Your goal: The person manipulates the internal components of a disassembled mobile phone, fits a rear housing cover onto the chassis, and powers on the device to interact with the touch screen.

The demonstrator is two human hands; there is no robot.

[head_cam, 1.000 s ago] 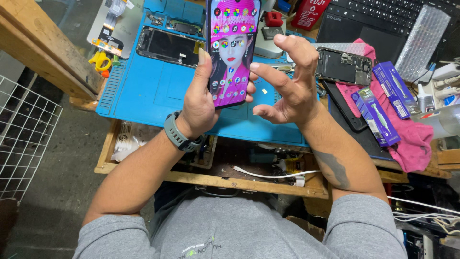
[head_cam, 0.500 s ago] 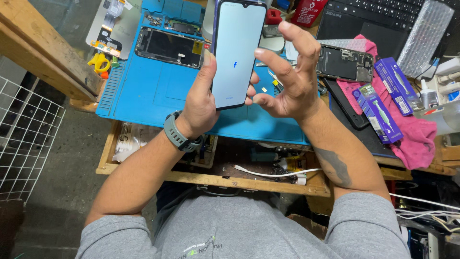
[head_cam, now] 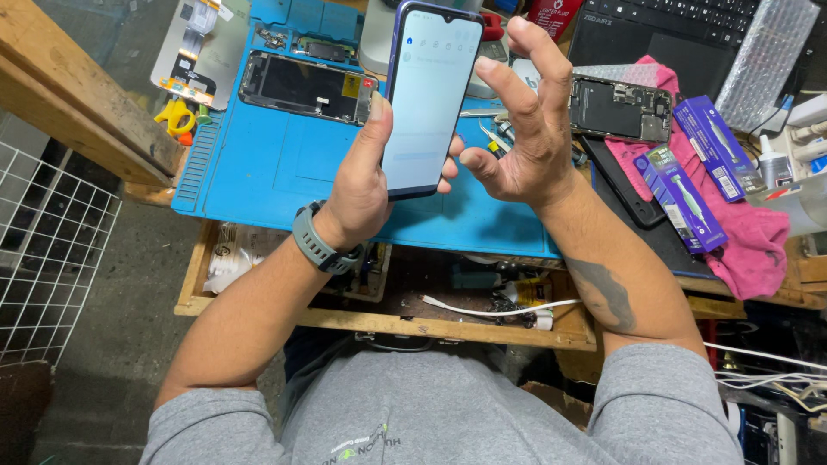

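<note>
From the head view I see my left hand clamped around a slim dark-framed smartphone with a lit pale screen, held upright above the middle of the counter. My right hand hovers just beside the phone's right edge, fingers spread and curled, thumb close to the glass; I cannot tell whether it touches. Below lies a blue rubber work mat, with an opened black phone body near its far left corner. A pink cloth toward the counter's right edge carries two purple tool boxes.
</note>
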